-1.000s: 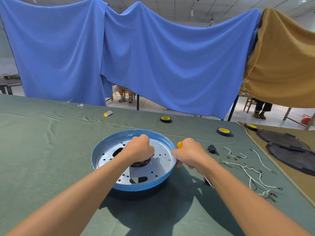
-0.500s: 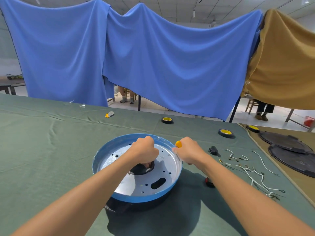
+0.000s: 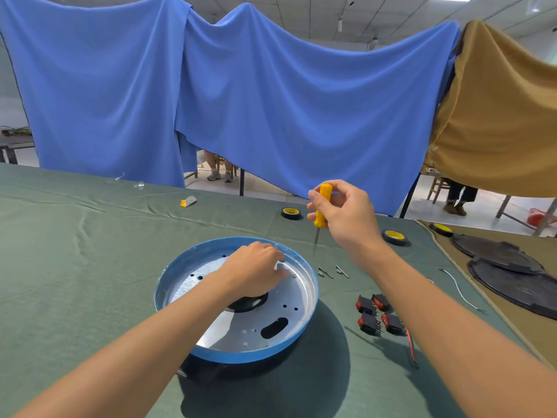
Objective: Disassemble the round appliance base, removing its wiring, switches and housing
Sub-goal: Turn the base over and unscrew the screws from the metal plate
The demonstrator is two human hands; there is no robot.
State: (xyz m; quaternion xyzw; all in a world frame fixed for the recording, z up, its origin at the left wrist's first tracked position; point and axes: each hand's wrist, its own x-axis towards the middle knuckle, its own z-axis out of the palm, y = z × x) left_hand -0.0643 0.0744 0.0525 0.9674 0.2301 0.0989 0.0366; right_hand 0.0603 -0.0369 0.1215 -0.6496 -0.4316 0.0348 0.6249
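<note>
Blue-rimmed and lined with bright perforated metal, the round appliance base (image 3: 250, 356) sits open side up on the green cloth (image 3: 75, 251) of the table, low in the middle of the view. The left hand (image 3: 256, 271) reaches into it, knuckles up, over the black hub (image 3: 251, 303) at the centre. Its fingertips are down on the metal plate near the far right wall; whether they pinch something small there or only press cannot be told. The right hand (image 3: 343, 215) is raised above the cloth beyond the base's far right rim. Its fingers and thumb are wrapped round the yellow handle of a screwdriver (image 3: 322, 206), whose thin shaft points down, clear of the base. An oblong slot (image 3: 274, 327) is cut in the plate near the front. To the right of the base, just apart from it, four red-and-black switches (image 3: 376, 315) lie clustered on the cloth, with a red wire (image 3: 410, 342) trailing from them toward the near edge. Two small metal pieces (image 3: 325, 272) lie just beyond the right rim. Further back lie black tape rolls (image 3: 291, 212) with yellow cores. A white wire (image 3: 458, 289) lies off to the right near two black round covers (image 3: 512, 285) on a tan cloth. Blue drapes (image 3: 271, 101) hang behind the table.
</note>
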